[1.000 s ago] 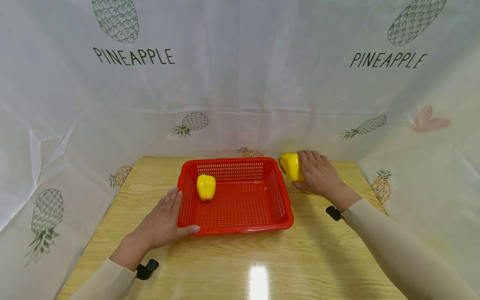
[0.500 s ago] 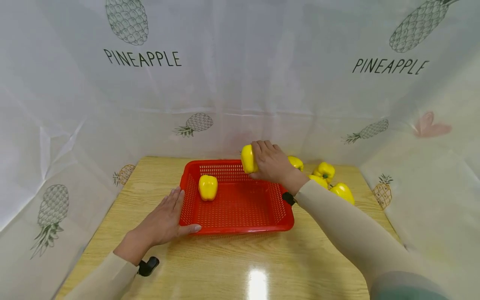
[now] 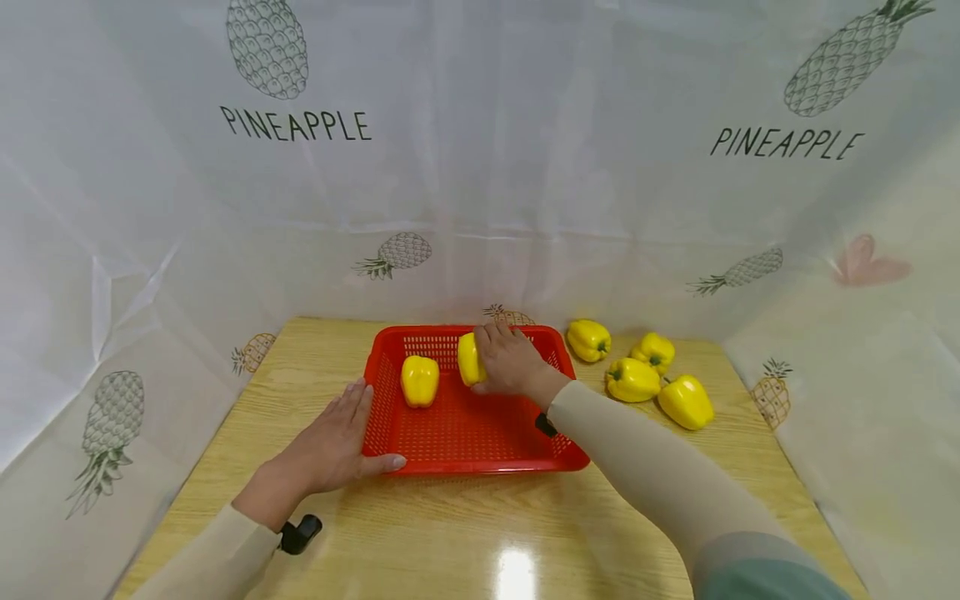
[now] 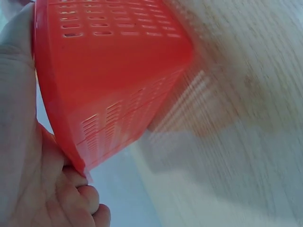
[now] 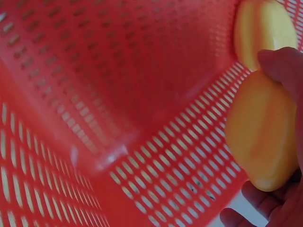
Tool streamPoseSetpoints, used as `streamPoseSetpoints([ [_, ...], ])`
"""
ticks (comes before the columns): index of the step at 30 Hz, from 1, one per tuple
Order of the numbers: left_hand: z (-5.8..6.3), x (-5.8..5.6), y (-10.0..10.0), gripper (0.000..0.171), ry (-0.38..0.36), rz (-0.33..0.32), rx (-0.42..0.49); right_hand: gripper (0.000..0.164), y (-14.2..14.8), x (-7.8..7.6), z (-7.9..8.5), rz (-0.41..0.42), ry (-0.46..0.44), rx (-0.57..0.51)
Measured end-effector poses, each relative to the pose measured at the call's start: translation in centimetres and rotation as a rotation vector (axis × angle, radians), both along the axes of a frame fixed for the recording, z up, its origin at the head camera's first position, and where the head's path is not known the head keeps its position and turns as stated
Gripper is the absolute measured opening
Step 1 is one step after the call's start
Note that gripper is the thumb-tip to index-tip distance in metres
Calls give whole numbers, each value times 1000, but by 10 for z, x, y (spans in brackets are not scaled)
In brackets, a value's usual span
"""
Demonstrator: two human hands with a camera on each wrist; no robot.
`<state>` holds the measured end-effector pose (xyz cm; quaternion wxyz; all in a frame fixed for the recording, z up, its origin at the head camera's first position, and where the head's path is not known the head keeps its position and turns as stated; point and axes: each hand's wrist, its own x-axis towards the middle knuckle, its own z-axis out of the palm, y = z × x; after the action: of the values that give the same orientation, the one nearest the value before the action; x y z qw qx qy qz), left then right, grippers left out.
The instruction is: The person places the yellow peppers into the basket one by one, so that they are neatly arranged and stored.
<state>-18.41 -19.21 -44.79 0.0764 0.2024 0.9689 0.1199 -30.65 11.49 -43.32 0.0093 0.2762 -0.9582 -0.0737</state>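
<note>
My right hand (image 3: 510,360) grips a yellow bell pepper (image 3: 470,360) inside the red basket (image 3: 480,468), near its back wall. In the right wrist view the thumb lies along the upper end of this pepper (image 5: 260,132), with fingers below it. Another yellow bell pepper (image 3: 419,382) sits in the basket's left part. My left hand (image 3: 330,442) rests at the basket's front left corner, fingers straight along the left rim and thumb on the front rim. Seen from the left wrist, the palm side of the hand (image 4: 52,189) lies against the basket rim (image 4: 52,109).
Several more yellow bell peppers lie on the wooden table (image 3: 420,533) right of the basket: one at the back (image 3: 588,340) and a close group (image 3: 632,381) farther right. A white sheet (image 3: 480,167) printed with pineapples hangs behind and at both sides.
My right hand has carried a yellow bell pepper leftward from the pile at the right and down into the basket. The left hand stays at the basket's corner.
</note>
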Motion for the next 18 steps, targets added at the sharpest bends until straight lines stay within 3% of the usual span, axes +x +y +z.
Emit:
streamPoseSetpoints([
  [9,1,0,0,134,-3,-5,1,101,-7,-1,-29,23,5,118],
  [18,-1,0,-1,133,-11,-1,11,93,-10,-6,-48,33,5,88],
])
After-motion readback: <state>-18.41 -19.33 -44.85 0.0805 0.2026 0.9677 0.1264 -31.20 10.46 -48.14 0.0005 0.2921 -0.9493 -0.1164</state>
